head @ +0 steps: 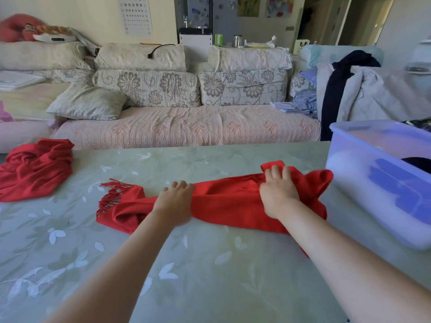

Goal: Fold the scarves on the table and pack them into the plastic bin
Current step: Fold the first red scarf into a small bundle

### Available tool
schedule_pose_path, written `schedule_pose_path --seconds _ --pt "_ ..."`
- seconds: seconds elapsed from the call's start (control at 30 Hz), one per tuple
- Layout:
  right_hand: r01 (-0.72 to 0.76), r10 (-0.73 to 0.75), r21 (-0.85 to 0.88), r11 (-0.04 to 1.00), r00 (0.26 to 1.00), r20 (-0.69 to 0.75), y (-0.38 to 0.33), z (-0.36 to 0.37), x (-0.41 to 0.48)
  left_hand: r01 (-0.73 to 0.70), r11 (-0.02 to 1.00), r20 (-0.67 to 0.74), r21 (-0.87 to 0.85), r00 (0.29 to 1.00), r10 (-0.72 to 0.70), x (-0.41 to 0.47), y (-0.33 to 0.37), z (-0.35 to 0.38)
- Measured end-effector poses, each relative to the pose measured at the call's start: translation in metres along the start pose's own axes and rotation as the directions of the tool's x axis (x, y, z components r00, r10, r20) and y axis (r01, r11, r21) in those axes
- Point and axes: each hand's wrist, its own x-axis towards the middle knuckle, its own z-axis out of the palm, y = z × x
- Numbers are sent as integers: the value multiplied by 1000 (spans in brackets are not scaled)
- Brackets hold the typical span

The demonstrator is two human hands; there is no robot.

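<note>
A red fringed scarf (224,201) lies stretched across the middle of the green floral table (163,264), folded lengthwise, its fringe at the left end. My left hand (173,203) rests on its middle with fingers curled over the far edge. My right hand (278,191) lies on the right part, fingers gripping a bunch of cloth. A second red scarf (35,169) sits crumpled at the table's far left. The translucent plastic bin (377,183) stands at the right edge, with dark cloth partly visible inside.
A sofa (186,127) with floral cushions runs along the table's far side. Clothes, among them a dark garment (335,94), are piled at the sofa's right end behind the bin.
</note>
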Motion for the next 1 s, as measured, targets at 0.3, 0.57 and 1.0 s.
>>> schedule_pose_path --seconds 0.3,0.57,1.0 --pt "198 -251 233 952 942 225 12 24 -22 -266 936 10 -231 961 276 12 60 27" --pt "-213 243 -167 963 951 189 57 43 -24 -274 902 -81 -332 962 262 10 56 33" --pt "330 -237 689 645 944 -230 -20 10 -25 -271 845 -198 -461 960 199 -16 66 -6"
